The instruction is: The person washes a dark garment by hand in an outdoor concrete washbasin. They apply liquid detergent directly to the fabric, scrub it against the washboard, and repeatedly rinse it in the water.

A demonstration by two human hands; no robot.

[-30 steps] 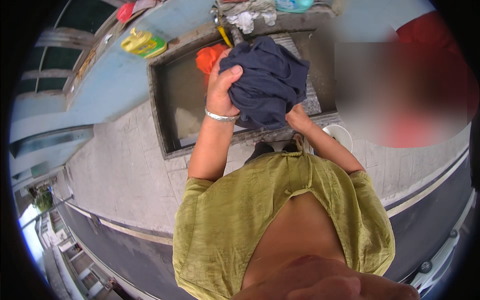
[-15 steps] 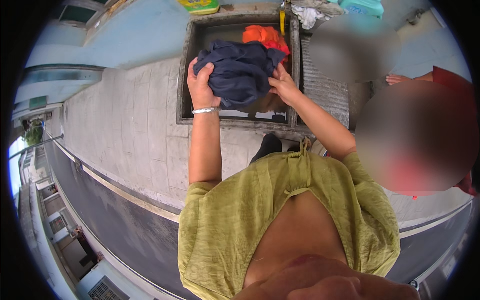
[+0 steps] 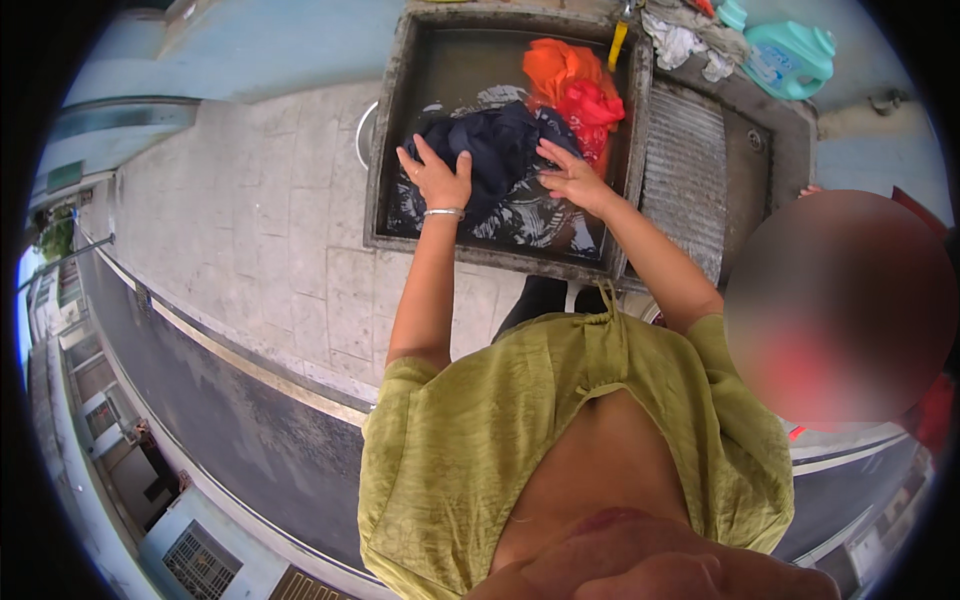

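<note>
A bundle of navy cloth point(image 3: 492, 148) lies partly sunk in the rippling water of a square stone sink point(image 3: 378, 190). My left hand point(image 3: 440, 182), with a silver bangle at the wrist, rests at the cloth's left side with its fingers spread. On the other side, my right hand point(image 3: 575, 182) has its fingers apart against the cloth's near right edge. Neither hand grips it. Behind the bundle, toward the far right corner, orange cloth point(image 3: 562, 68) and a red patterned cloth point(image 3: 592, 105) float together in the sink.
A yellow tap piece point(image 3: 618, 45) hangs over the far right rim. To the right is a ridged washboard slab point(image 3: 685, 170). Pale rags point(image 3: 675, 40) and a teal detergent jug point(image 3: 790, 62) sit behind it. Another person, mostly blurred, is at the right, in red clothing point(image 3: 932, 420).
The navy cloth, held up above the sink in both hands before, has gone down into the water. Both hands have loosened from it. The view has shifted, showing more of the right side.
</note>
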